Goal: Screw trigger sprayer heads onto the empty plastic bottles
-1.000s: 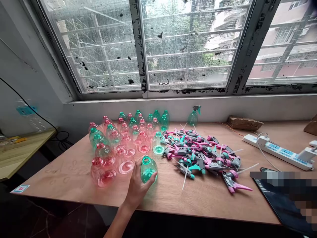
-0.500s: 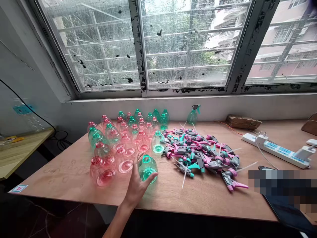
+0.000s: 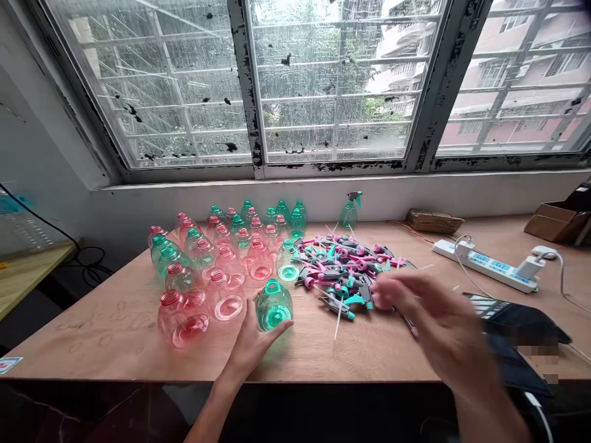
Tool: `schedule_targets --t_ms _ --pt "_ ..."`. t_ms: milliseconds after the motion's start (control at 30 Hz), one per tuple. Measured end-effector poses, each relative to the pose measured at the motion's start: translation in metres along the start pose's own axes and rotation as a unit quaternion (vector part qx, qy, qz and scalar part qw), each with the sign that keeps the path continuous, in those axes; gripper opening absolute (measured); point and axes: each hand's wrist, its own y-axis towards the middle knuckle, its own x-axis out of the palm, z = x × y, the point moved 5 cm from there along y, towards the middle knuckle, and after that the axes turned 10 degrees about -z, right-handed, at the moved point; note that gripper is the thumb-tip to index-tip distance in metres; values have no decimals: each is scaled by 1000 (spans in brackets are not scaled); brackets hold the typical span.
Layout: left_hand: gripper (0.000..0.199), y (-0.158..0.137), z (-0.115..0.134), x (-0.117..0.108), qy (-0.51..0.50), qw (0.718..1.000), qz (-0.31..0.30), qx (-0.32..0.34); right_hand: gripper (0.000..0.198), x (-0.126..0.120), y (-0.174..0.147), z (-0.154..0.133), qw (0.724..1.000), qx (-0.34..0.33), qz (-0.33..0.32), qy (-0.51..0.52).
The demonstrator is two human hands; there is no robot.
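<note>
My left hand (image 3: 253, 338) holds a clear green spray bottle (image 3: 274, 307) upright near the table's front edge, fingers on its left side and thumb across its lower front. The bottle has no spray head, and its neck is bare. My right hand (image 3: 434, 320) is smeared by motion at the right of a heap of trigger spray heads (image 3: 344, 271) in pink, grey and green with thin white tubes. Whether its fingers hold anything is not visible. Several open pink bottles (image 3: 226, 301) and green bottles (image 3: 168, 258) stand left of the held one.
A complete green spray bottle (image 3: 348, 212) stands at the back by the wall. On the right lie a white power strip (image 3: 489, 264), a dark device (image 3: 521, 320), a brown packet (image 3: 434, 221) and a cardboard box (image 3: 561, 218). Window frames rise behind the table.
My right hand has come into view from the right, over the right side of the spray-head heap. My left hand stays on the green bottle. The view has turned slightly right.
</note>
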Motion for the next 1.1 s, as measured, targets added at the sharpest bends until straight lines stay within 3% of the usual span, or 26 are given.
schedule_targets --t_ms 67,133,233,333,467,700,867,967,1100 --pt "74 1 1 0 -9 1000 -14 0 23 20 35 19 991 7 -83 -102" --pt "75 2 -1 -1 -13 1000 -19 -1 27 33 53 52 966 37 -136 -218" --pt "81 2 -7 0 -13 1000 -16 -7 54 47 51 102 906 74 -236 -343" --pt "80 2 -12 1 -13 1000 -18 -12 65 48 43 125 883 74 -271 -376" --pt "77 0 -8 1 -3 999 -32 -6 56 40 48 120 891 58 -262 -365" --pt "77 -2 5 -6 60 997 10 53 32 -9 57 84 961 2 -197 -193" --pt "77 -6 6 -8 102 992 36 62 38 -48 41 62 980 17 -142 -138" --pt "77 -7 9 -8 114 991 34 68 38 -52 36 58 975 23 -160 -152" --pt "75 -7 17 -5 134 987 8 89 33 -32 40 50 968 3 -207 -145"
